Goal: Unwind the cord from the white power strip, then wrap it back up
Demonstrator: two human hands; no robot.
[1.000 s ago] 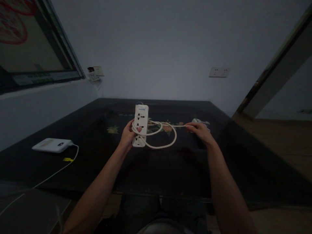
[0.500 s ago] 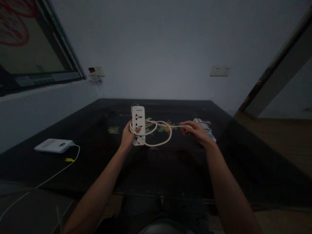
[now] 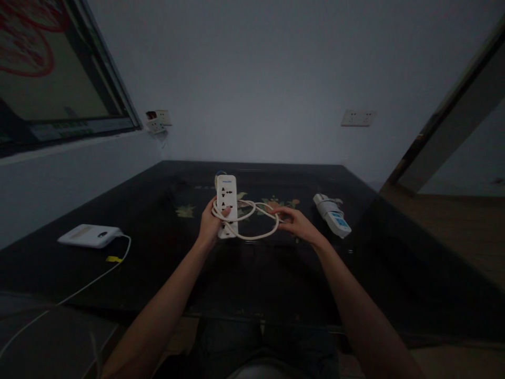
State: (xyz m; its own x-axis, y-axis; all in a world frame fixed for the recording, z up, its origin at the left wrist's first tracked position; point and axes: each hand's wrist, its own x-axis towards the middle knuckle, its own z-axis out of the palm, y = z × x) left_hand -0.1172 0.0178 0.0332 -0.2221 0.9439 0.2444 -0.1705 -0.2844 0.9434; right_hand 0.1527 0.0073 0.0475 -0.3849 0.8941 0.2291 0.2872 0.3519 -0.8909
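Observation:
A white power strip (image 3: 226, 190) is held nearly upright above the dark table. My left hand (image 3: 211, 221) is wrapped round its left side, with the thumb across its front over part of the cord. The strip's white cord (image 3: 252, 238) hangs in loose loops to the right of it. At the right end of these loops my right hand (image 3: 292, 221) pinches the cord between thumb and fingers. The cord's plug end is not clearly visible. A second white power strip (image 3: 337, 222), its cord wound round it, lies on the table right of my right hand.
A white power bank (image 3: 90, 236) with a white cable (image 3: 92, 281) lies on the left of the black table (image 3: 268, 284). Wall sockets (image 3: 357, 118) are on the wall behind, and a loose socket (image 3: 155, 125) hangs near the window at left.
My right hand has moved left along the cord, closer to the held power strip. This uncovers the second strip on the right. My left hand keeps its hold.

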